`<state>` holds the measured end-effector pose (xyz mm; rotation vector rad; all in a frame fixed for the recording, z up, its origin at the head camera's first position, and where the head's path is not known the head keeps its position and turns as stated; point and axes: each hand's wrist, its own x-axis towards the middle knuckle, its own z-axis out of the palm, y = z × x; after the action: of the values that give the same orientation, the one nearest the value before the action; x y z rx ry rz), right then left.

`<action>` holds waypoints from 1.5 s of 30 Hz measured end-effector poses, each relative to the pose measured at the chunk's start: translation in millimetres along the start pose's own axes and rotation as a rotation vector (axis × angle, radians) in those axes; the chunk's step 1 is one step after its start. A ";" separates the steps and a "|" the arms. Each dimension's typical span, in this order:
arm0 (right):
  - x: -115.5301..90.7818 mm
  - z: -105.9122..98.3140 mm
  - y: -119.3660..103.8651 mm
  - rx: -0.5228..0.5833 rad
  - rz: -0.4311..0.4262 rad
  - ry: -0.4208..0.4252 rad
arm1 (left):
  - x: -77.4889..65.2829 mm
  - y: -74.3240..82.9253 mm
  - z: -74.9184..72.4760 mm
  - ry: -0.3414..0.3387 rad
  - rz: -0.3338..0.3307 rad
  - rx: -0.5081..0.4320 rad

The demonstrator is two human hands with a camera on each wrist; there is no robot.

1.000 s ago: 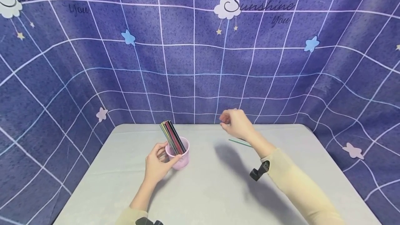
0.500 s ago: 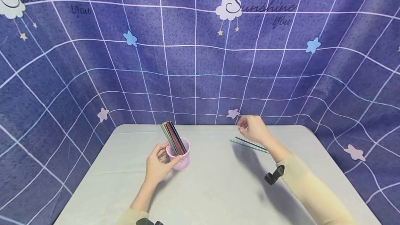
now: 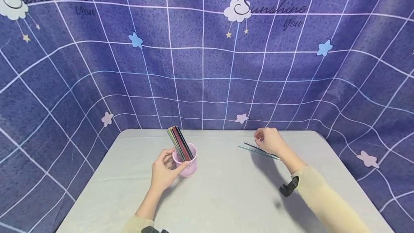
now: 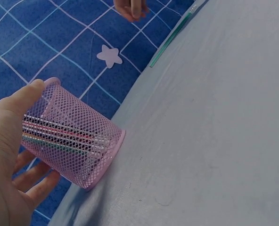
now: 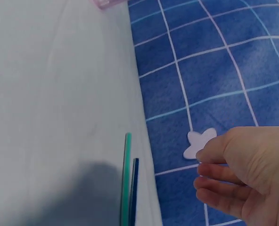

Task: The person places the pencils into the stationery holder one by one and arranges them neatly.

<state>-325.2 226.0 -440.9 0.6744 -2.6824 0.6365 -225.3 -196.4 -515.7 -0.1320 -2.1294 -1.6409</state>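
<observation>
A pink mesh pen cup (image 4: 69, 127) stands on the table, several colored pencils (image 3: 179, 142) leaning to the left inside it. My left hand (image 3: 162, 172) grips the cup's side, with the thumb at the rim in the left wrist view. To the right on the table lie a green pencil (image 5: 126, 181) and a dark blue pencil (image 5: 134, 188), side by side. Above them hovers my right hand (image 3: 271, 141), fingers loosely curled with nothing between them. In the head view the right hand and wrist cover part of the blue pencil.
The white tabletop (image 3: 220, 197) ends at a blue gridded curtain (image 3: 207, 60), which hangs behind and on both sides. A black strap device (image 3: 289, 187) sits on the right wrist.
My right hand has moved right and slightly down, bringing the dark blue pencil into view beside the green one. The left hand stays on the cup.
</observation>
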 end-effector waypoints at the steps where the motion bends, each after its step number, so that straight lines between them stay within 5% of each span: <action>1: -0.6 1.6 2.4 -0.001 0.005 0.001 | -0.2 -0.4 -0.1 0.000 0.001 0.002; 35: -26.0 40.4 27.9 -0.036 0.071 -0.146 | -1.9 2.5 -1.5 -0.004 -0.011 -0.003; 45: -27.6 53.6 28.5 -0.116 0.035 -0.108 | -1.0 4.8 -2.2 -0.003 -0.006 -0.007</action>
<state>-325.9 232.8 -507.2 0.6499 -2.8100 0.4607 -222.1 -196.8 -511.3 -0.1307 -2.1285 -1.6528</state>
